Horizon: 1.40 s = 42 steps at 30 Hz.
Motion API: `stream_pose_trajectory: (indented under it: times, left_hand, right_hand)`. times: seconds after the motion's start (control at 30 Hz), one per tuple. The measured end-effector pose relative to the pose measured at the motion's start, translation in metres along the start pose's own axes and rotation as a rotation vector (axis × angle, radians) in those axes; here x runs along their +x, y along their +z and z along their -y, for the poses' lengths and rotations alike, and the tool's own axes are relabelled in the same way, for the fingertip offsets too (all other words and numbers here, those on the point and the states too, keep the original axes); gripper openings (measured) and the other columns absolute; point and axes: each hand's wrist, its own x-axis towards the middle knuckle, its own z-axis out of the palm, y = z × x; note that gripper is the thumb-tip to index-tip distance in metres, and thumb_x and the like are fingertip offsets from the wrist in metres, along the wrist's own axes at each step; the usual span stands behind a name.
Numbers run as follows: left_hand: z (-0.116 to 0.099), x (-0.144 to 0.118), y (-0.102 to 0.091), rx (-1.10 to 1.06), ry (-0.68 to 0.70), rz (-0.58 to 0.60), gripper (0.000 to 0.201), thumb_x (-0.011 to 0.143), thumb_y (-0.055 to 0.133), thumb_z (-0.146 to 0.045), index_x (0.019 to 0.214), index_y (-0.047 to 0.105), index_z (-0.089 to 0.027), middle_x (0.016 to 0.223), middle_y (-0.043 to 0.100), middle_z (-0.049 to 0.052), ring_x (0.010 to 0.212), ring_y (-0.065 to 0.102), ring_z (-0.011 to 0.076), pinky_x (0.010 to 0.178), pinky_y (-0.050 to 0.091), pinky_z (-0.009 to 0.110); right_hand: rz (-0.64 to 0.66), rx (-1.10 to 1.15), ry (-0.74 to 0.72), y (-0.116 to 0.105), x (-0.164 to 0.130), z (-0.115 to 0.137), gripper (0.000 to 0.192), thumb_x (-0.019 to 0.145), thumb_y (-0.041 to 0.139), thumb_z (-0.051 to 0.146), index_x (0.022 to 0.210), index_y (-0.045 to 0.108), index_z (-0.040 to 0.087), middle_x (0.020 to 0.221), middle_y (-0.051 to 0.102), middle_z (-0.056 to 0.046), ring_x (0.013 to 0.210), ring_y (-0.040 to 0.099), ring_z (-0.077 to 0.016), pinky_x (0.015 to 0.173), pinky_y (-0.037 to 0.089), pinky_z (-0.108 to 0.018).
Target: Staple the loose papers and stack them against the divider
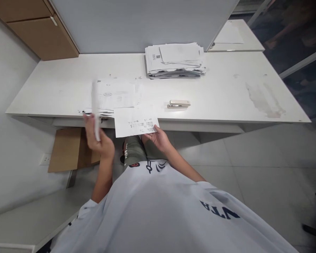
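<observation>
An office: a white desk [226,88] with a paper stack [175,59], a stapler [179,103] and a partition [137,24].

A desk [226,91] is set before the person, and a stack of papers [175,59] is placed on it at about one o'clock, against the partition [137,24] behind. A stapler [178,103] is laid nearer the front edge, with a lower pile of sheets [116,95] to its left at eleven o'clock. A cardboard piece [67,149] is stood beneath the desk at ten o'clock, and a cabinet [39,31] is seen beyond the desk's far left corner.
</observation>
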Motion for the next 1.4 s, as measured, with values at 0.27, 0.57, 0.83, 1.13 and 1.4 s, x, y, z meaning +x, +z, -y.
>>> stream_pose_trajectory:
  times: [0.27, 0.57, 0.83, 1.13, 1.4]
  left_hand:
    - [-0.005, -0.052, 0.054, 0.637, 0.564, 0.787, 0.048, 0.093, 0.037, -0.014, 0.139, 0.052, -0.017, 0.146, 0.049, 0.012, 0.145, 0.028, 0.0314, 0.119, 0.021, 0.055]
    - [0.009, -0.066, 0.057, 0.434, 0.588, 0.796, 0.042, 0.099, 0.037, -0.022, 0.137, 0.053, -0.018, 0.149, 0.045, 0.010, 0.145, 0.028, 0.0291, 0.119, 0.024, 0.052]
    - [-0.007, -0.057, 0.068, -0.345, -0.124, 0.431, 0.042, 0.099, 0.042, -0.052, 0.102, 0.067, -0.018, 0.100, 0.071, 0.008, 0.103, 0.066, 0.0227, 0.093, 0.053, 0.033]
    - [0.000, 0.019, 0.023, -1.100, -0.628, -0.164, 0.047, 0.106, 0.020, -0.032, 0.136, 0.051, -0.013, 0.124, 0.066, 0.012, 0.121, 0.058, 0.0134, 0.103, 0.046, 0.024]
    - [0.072, 0.011, 0.008, -0.809, -0.871, -0.361, 0.026, 0.098, 0.045, -0.014, 0.119, 0.062, -0.011, 0.111, 0.070, 0.012, 0.096, 0.068, 0.0127, 0.089, 0.054, 0.024]
  right_hand:
    - [0.058, 0.022, -0.019, 0.004, -0.006, -0.007, 0.038, 0.092, 0.049, 0.049, 0.116, 0.059, 0.022, 0.120, 0.068, -0.005, 0.115, 0.062, -0.0229, 0.089, 0.059, -0.039]
    - [0.037, -0.037, -0.016, -0.005, -0.007, -0.009, 0.030, 0.086, 0.060, 0.041, 0.108, 0.063, 0.021, 0.100, 0.073, -0.003, 0.090, 0.070, -0.0195, 0.071, 0.061, -0.029]
    - [0.118, 0.040, -0.022, 0.008, -0.010, -0.013, 0.051, 0.093, 0.041, 0.063, 0.122, 0.058, 0.025, 0.121, 0.068, -0.005, 0.110, 0.065, -0.0241, 0.089, 0.056, -0.043]
    - [0.013, -0.030, -0.030, 0.017, -0.006, -0.016, 0.056, 0.063, 0.081, 0.026, 0.116, 0.063, 0.025, 0.114, 0.071, -0.003, 0.102, 0.067, -0.0245, 0.082, 0.059, -0.034]
    - [-0.138, -0.035, -0.040, 0.015, 0.001, -0.026, 0.050, 0.062, 0.076, 0.016, 0.109, 0.065, 0.023, 0.109, 0.072, -0.001, 0.095, 0.068, -0.0204, 0.068, 0.059, -0.026]
